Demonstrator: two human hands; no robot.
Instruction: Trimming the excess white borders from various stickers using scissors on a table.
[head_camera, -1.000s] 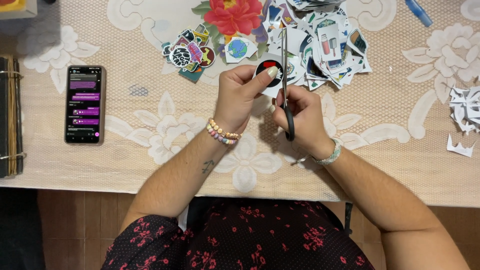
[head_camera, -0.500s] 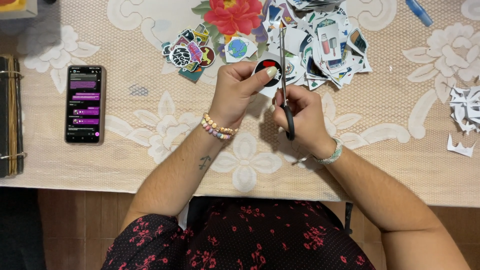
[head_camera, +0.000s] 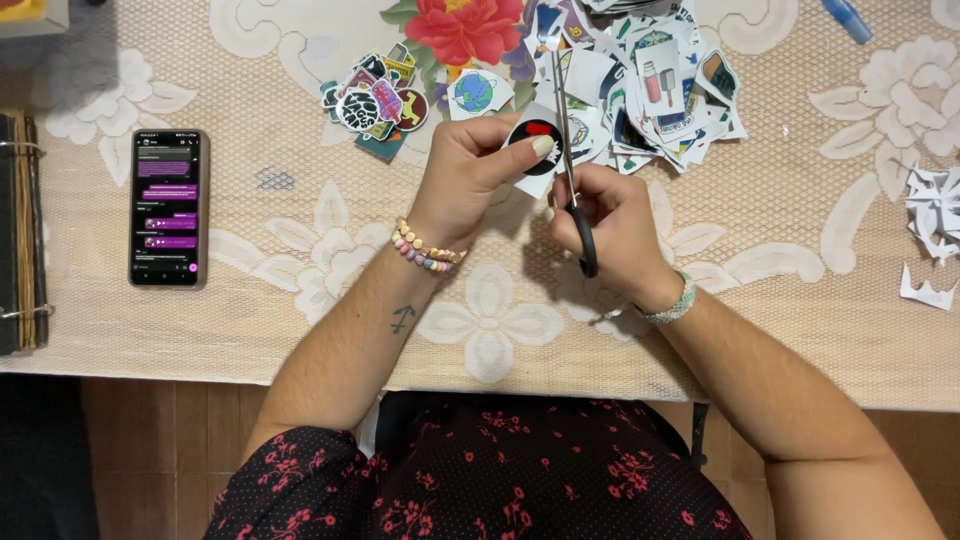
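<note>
Right hand (head_camera: 610, 225) is closed around the black handles of a pair of scissors (head_camera: 568, 150), whose silver blades point away from the person and run along the right edge of a round black sticker (head_camera: 532, 143). Left hand (head_camera: 470, 175), just left of the right one, pinches that sticker between thumb and fingers, the thumb lying across its lower part. A beaded bracelet (head_camera: 425, 248) circles the left wrist and a pale band (head_camera: 672, 302) the right. Both hands hover over the bench (head_camera: 300, 320), which is covered by a cream lace cloth with flower shapes. Well to the left of the left hand lies a phone (head_camera: 168, 207) with a lit screen, and beyond it, at the bench edge, a dark ring binder (head_camera: 20, 230). Just beyond the hands sits a small cluster of cut stickers (head_camera: 375, 100) to the left and a larger heap of sticker sheets (head_camera: 655, 85) to the right. Far to the right lie white paper scraps (head_camera: 935, 215).
</note>
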